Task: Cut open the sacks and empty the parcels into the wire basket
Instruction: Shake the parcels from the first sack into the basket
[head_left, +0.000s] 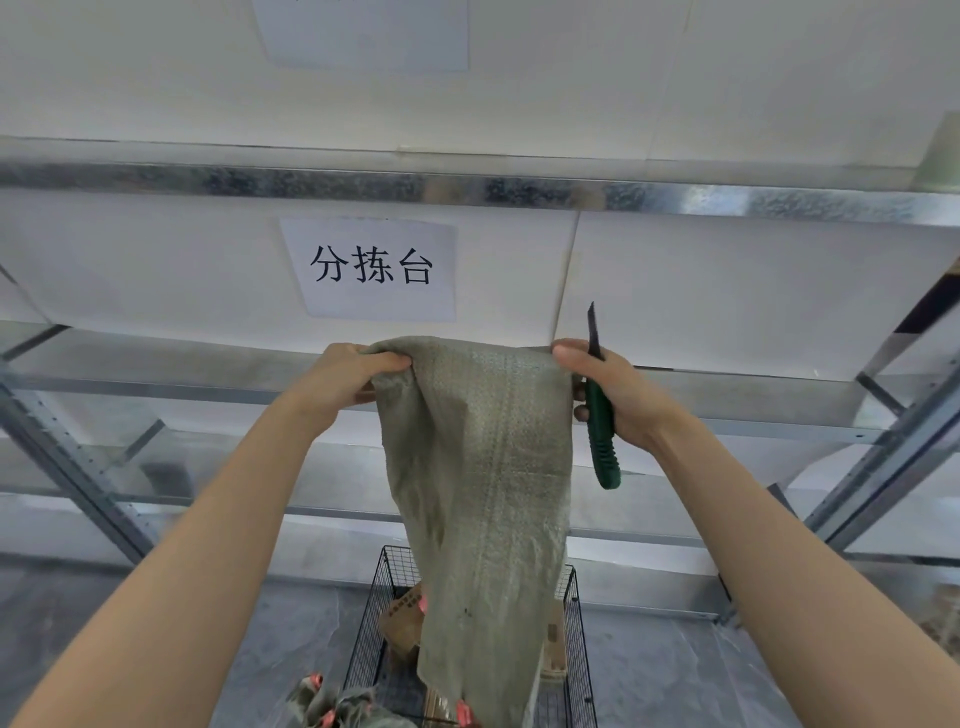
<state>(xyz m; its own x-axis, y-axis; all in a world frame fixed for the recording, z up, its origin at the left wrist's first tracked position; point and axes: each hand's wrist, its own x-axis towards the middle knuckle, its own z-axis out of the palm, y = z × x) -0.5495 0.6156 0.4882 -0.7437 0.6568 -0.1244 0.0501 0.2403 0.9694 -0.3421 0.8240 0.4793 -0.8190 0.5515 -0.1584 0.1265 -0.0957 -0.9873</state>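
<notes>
Greenish woven sack (483, 467) hangs over the wire basket (366, 634), parcels (402, 621) sitting inside. My left hand (348, 379) grips one corner, my right hand (615, 397) pinches the other plus the knife (602, 441), blade out. One hard shake and I could nick myself.

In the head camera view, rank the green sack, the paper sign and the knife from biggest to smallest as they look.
1. sack
2. paper sign
3. knife, in the right hand
The sack hangs nearer the camera than the sign, so its lead is partly nearness.
</notes>
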